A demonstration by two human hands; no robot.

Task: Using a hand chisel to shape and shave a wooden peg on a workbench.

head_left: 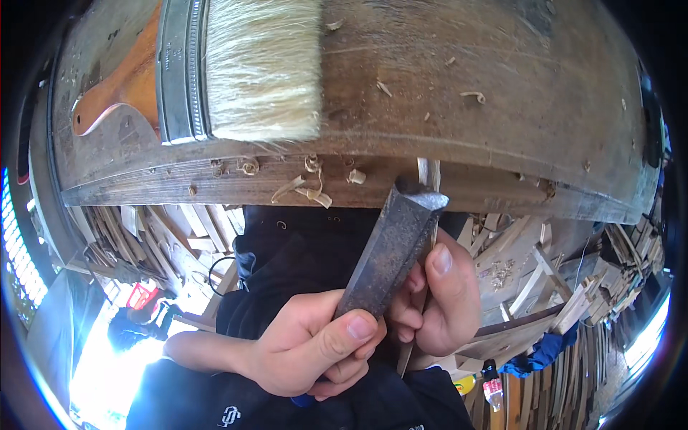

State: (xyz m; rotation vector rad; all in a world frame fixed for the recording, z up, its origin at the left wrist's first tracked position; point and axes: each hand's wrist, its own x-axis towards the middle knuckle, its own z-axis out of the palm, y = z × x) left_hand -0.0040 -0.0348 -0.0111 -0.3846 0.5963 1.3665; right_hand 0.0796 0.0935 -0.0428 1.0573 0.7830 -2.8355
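Left hand [315, 347] grips metal blade [389, 247] near centre, bright end toward one o'clock — low hold probably for safety; right hand [450, 301] pinches thin strip [428, 172] alongside. Brush [247, 72] at eleven o'clock.

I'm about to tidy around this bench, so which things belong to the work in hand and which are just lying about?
In the work, it seems:
dark metal tool, in the left hand
thin strip, in the right hand

Lying about, probably:
wide brush, on the tabletop
wood shavings
blue cloth, lower right
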